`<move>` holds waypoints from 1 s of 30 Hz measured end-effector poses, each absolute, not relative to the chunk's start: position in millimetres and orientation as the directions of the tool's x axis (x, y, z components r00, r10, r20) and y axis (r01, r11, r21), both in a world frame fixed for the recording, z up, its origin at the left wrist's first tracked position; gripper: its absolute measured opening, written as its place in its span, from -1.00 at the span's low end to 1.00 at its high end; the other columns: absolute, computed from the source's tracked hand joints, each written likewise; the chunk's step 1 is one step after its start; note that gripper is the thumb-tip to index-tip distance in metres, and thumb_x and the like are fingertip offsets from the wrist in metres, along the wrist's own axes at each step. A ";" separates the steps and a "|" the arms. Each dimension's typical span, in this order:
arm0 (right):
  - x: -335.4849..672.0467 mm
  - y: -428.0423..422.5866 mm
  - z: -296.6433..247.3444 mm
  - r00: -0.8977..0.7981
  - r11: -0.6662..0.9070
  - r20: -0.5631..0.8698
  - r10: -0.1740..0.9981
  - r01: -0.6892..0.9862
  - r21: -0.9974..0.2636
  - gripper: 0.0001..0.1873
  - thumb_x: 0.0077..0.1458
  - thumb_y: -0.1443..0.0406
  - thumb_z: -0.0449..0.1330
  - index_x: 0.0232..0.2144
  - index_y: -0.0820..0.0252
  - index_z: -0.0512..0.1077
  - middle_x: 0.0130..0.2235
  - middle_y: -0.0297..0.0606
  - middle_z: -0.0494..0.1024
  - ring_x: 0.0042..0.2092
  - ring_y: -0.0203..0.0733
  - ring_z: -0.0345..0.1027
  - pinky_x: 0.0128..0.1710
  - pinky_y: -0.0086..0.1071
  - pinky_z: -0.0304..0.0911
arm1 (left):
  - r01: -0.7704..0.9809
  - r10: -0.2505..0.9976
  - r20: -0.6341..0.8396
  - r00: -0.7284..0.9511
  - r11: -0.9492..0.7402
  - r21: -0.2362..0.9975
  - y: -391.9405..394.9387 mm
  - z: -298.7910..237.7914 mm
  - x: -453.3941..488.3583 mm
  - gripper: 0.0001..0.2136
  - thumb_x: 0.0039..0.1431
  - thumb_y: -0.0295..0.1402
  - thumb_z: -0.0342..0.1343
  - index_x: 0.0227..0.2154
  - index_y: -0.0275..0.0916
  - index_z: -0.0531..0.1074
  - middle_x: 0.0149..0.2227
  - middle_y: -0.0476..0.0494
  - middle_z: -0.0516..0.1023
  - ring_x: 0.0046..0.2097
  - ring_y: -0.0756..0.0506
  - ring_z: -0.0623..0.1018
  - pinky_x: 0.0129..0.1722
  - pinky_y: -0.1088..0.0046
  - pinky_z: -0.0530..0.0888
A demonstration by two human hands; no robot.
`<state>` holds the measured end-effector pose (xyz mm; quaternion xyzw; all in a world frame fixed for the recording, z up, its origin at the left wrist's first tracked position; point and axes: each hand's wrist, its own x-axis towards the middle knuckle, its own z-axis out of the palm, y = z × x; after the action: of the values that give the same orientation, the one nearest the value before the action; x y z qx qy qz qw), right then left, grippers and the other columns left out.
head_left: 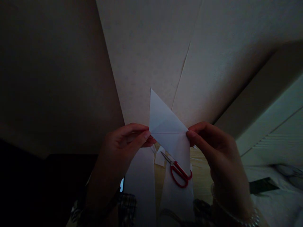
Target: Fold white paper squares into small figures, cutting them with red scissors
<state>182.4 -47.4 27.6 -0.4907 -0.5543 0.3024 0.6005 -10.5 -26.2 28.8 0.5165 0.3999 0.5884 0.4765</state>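
1. In the head view, a folded white paper (167, 118) is standing out at the middle of the frame, one point aiming toward the top and another toward the lower right; a crease is running level across it.
2. At centre left, the left hand (129, 140) is pinching the paper's left corner between thumb and fingertips, the grip closed on that edge.
3. At centre right, the right hand (208, 142) is gripping the opposite corner in the same way, thumb pressing in front, at the other end of the crease.
4. At lower centre, scissors with red handles (181, 171) are lying with blades pointing to the upper left, on a right white sheet (177, 201). A small paper scrap (160, 160) is resting just beside their tips.
5. A left white sheet (143, 186) is lying left of the scissors, with a light wooden table (202, 171) showing between the sheets and farther right.
6. Toward the bottom right, a beaded bracelet (233, 217) is circling the right wrist; a dark green rectangle (264, 185) is lying beyond it.
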 end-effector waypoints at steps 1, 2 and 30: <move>182.5 -47.4 27.7 0.204 0.335 0.368 0.907 0.182 -0.925 -0.83 0.11 0.34 0.31 -0.53 0.12 0.52 -0.52 -0.46 0.50 -0.43 -0.39 0.35 -0.43 -0.52 0.18 | -0.146 0.972 0.233 -0.004 -0.231 0.962 -25.6 28.4 -11.0 -0.82 -0.01 -0.54 0.33 -0.51 -0.06 0.64 -0.56 0.09 0.68 -0.47 -0.02 0.69 -0.45 0.62 0.62; 182.5 -47.7 27.7 0.204 0.333 0.367 0.907 0.183 -0.925 -0.83 0.11 0.34 0.31 -0.53 0.12 0.52 -0.52 -0.46 0.50 -0.42 -0.39 0.35 -0.43 -0.52 0.18 | -0.146 0.970 0.242 0.002 -0.239 0.960 -25.0 28.0 -11.3 -0.82 -0.01 -0.55 0.32 -0.52 -0.07 0.63 -0.56 0.09 0.68 -0.47 -0.03 0.70 -0.45 0.61 0.62; 182.2 -48.3 26.5 0.265 0.322 0.365 0.892 0.192 -0.927 -0.86 0.13 0.35 0.31 -0.48 0.09 0.55 -0.49 -0.44 0.51 -0.43 -0.35 0.35 -0.46 -0.49 0.19 | -0.041 0.944 0.313 -0.102 -0.319 0.947 -33.0 32.2 -6.0 -0.88 0.06 -0.41 0.32 -0.42 -0.12 0.46 -0.40 0.10 0.65 -0.40 -0.01 0.67 -0.41 0.59 0.62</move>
<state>182.2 -48.3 26.5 -0.5070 -0.5348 0.2859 0.6126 -6.0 -33.0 32.2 0.5352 0.4221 0.6107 0.4031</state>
